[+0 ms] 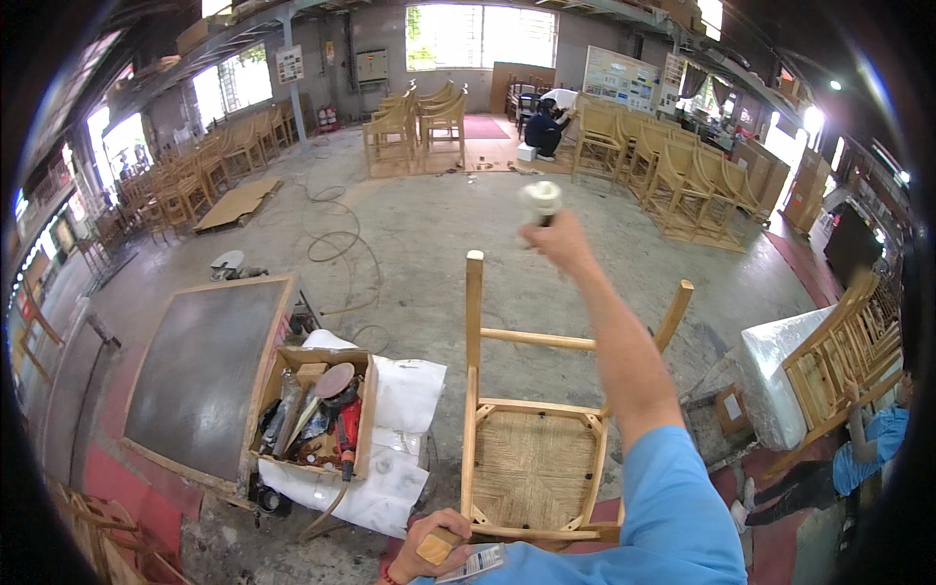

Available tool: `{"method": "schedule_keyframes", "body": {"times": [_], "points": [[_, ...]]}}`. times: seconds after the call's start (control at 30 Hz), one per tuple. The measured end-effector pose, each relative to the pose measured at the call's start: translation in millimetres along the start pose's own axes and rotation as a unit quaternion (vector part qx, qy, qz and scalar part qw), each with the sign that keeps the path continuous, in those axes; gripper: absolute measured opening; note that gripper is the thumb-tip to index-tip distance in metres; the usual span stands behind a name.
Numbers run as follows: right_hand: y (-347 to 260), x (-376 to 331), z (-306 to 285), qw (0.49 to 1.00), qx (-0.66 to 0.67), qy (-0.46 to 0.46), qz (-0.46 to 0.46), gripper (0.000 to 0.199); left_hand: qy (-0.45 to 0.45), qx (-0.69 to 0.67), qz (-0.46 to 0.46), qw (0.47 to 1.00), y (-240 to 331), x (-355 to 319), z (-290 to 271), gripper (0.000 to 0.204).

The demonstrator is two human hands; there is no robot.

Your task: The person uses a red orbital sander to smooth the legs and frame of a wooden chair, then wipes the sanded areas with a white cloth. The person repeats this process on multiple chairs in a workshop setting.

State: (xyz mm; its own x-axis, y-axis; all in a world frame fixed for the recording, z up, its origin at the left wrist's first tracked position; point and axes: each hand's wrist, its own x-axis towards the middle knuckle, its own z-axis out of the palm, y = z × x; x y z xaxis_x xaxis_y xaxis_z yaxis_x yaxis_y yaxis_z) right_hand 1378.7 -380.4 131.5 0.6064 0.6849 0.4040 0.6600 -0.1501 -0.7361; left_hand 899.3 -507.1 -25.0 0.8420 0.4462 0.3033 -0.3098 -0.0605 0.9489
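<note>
Right hand (556, 237) is raised at arm's length, fingers wrapped round a small whitish cylindrical object (540, 199); its exact kind cannot be told. Left hand (436, 544) is low at the frame edge, clamped on the front corner of an unfinished wooden chair (531, 429).

The chair stands on the concrete floor (419, 234) directly in front, woven rush seat (531, 466) facing up, back posts rising beyond it. Just to its left a wooden box of tools (314, 414) sits on white sheeting, beside a dark framed panel (200, 366).

Handling judgement: frame is taken to be stiff and fairly light; rails and posts are the sound grip points. The rush weave is judged to give under load and is best not gripped.
</note>
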Motion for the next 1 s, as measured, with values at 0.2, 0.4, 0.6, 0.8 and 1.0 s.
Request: {"method": "schedule_keyframes", "body": {"times": [0.2,0.4,0.6,0.8,1.0], "points": [[-37,7,87,0.999,-0.007,-0.018,-0.033,0.036,0.000,0.013,-0.031,0.999,3,-4,-1,0.025],[-27,26,82,1.000,-0.009,0.012,-0.022,0.037,0.026,-0.006,-0.058,0.998,4,-8,3,0.025],[-16,17,85,0.997,-0.070,0.008,-0.015,0.037,0.040,0.002,-0.054,0.998,5,-7,6,0.024],[-8,10,84,0.999,0.003,-0.051,-0.001,0.039,0.078,-0.019,-0.051,0.995,6,-9,13,0.023],[-2,6,76,0.997,0.031,-0.034,0.054,0.038,0.068,-0.001,-0.051,0.996,12,-9,15,0.025]]}}
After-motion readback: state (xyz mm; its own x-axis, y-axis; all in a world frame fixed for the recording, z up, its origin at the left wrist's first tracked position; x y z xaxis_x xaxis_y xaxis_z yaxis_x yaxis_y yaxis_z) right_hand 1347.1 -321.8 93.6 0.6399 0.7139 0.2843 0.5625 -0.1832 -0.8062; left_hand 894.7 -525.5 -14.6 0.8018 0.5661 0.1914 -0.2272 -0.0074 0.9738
